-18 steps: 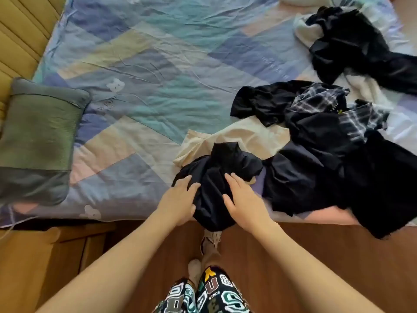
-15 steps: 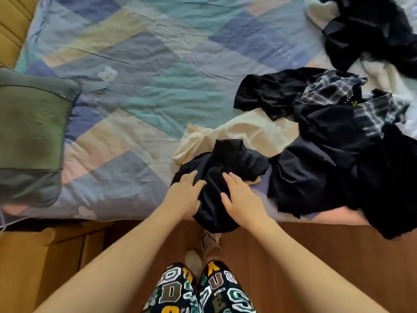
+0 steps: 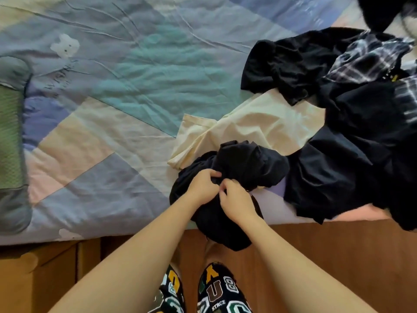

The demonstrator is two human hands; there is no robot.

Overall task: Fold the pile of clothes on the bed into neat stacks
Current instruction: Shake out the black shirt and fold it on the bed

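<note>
At bed's edge, both hands [image 3: 222, 192], fingers curled, seemingly pinch the black garment [image 3: 243, 168].

garment [image 3: 243, 163] at bed [image 3: 117, 123] edge, pile [image 3: 352, 132] right, pillow [image 3: 11, 141] left.

1. The patchwork pastel quilt [image 3: 135, 91] lies open across the left and middle of the bed, flat with only wrinkles.
2. A green mesh-topped pillow [image 3: 11, 141] blocks the far left edge.
3. A heap of dark crumpled clothes [image 3: 352, 136] fills the right side.
4. A cream cloth [image 3: 252, 125] spreads between heap and open quilt.
</note>
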